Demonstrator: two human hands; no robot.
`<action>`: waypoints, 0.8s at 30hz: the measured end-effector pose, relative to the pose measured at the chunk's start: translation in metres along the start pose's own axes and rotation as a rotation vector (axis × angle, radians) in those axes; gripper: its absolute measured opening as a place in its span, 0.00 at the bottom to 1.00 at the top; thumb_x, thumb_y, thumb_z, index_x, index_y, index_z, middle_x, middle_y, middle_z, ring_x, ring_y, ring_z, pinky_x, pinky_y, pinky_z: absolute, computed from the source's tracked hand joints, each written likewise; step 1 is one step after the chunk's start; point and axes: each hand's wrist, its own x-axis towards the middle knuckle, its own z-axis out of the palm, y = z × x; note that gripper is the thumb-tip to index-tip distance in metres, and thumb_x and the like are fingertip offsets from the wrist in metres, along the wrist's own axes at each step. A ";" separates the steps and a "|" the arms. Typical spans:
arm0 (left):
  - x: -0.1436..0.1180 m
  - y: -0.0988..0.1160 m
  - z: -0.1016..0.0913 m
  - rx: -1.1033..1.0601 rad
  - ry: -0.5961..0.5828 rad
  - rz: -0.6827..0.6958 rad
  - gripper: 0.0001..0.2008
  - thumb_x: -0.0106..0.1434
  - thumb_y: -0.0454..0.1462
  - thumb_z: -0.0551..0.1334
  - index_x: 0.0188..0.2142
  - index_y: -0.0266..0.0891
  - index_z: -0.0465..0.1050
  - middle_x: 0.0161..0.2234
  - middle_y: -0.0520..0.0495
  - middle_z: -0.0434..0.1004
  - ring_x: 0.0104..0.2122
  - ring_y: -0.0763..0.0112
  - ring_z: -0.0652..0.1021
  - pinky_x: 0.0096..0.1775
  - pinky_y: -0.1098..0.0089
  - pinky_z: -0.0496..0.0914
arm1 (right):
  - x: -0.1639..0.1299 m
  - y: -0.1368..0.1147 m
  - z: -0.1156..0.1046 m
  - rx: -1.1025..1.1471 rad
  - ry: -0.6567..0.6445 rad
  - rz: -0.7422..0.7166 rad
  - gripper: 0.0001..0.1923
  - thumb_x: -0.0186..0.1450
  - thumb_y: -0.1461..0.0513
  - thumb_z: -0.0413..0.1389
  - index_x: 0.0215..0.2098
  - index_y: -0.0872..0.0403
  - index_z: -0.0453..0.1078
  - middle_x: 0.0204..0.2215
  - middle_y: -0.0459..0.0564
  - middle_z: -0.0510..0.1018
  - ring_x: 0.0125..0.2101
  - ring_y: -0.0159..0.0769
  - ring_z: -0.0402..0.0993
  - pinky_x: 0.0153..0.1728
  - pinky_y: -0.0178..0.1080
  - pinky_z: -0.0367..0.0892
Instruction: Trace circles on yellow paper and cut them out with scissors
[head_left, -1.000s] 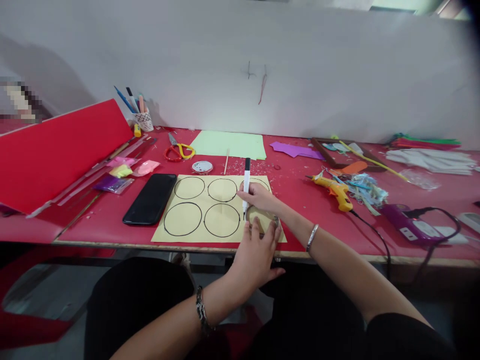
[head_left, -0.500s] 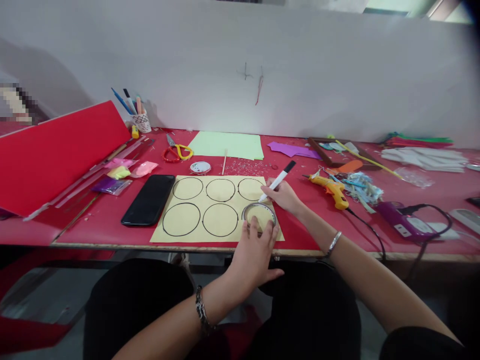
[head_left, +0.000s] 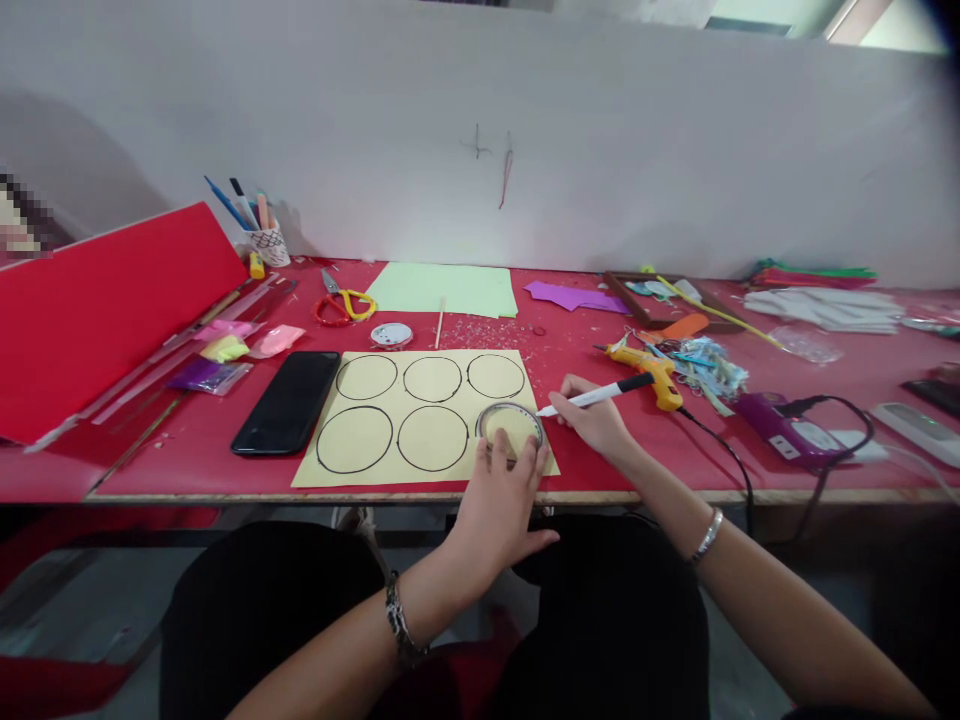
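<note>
A yellow sheet of paper [head_left: 375,478] lies near the table edge, with several black marker circles drawn on it. On its right lower part sits a ring-like round rim [head_left: 512,406]; yellow shows inside it. My left hand [head_left: 499,510] presses down on this rim with spread fingertips, thumb held out to the side. In my right hand [head_left: 600,425] is a white marker [head_left: 592,396] with a black end, pinched between fingers and thumb. Its tip touches or nearly touches the rim's right upper side, where the line beneath is hidden.
A black phone [head_left: 286,403] lies left of the paper. Behind are scissors [head_left: 345,300], a round lid [head_left: 391,335] and pale green paper [head_left: 442,289]. To the right lie a yellow glue gun [head_left: 649,375] with its cord and a purple power socket [head_left: 791,430].
The marker has swung from the rim's upper side round to its right side and tilted flatter. My right hand has moved right and down; my left hand keeps its place on the rim.
</note>
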 end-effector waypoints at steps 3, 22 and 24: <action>-0.001 0.000 0.001 0.009 0.006 0.007 0.45 0.54 0.58 0.53 0.63 0.35 0.44 0.63 0.42 0.50 0.58 0.38 0.52 0.55 0.46 0.51 | -0.011 -0.002 -0.001 -0.022 0.028 -0.012 0.13 0.56 0.60 0.52 0.17 0.51 0.54 0.12 0.39 0.62 0.14 0.28 0.56 0.17 0.32 0.52; -0.008 -0.028 -0.008 -0.085 -0.048 0.124 0.49 0.54 0.64 0.42 0.63 0.31 0.40 0.63 0.33 0.45 0.61 0.52 0.51 0.58 0.58 0.50 | -0.042 -0.011 -0.004 -0.086 0.056 -0.036 0.13 0.57 0.60 0.50 0.18 0.51 0.52 0.13 0.39 0.58 0.16 0.29 0.55 0.19 0.33 0.52; -0.009 -0.033 -0.009 -0.076 -0.063 0.148 0.47 0.54 0.63 0.42 0.63 0.33 0.42 0.63 0.34 0.45 0.61 0.53 0.51 0.58 0.59 0.50 | -0.043 -0.011 -0.004 -0.088 0.060 -0.039 0.13 0.57 0.60 0.50 0.18 0.51 0.52 0.13 0.39 0.57 0.16 0.29 0.55 0.19 0.33 0.52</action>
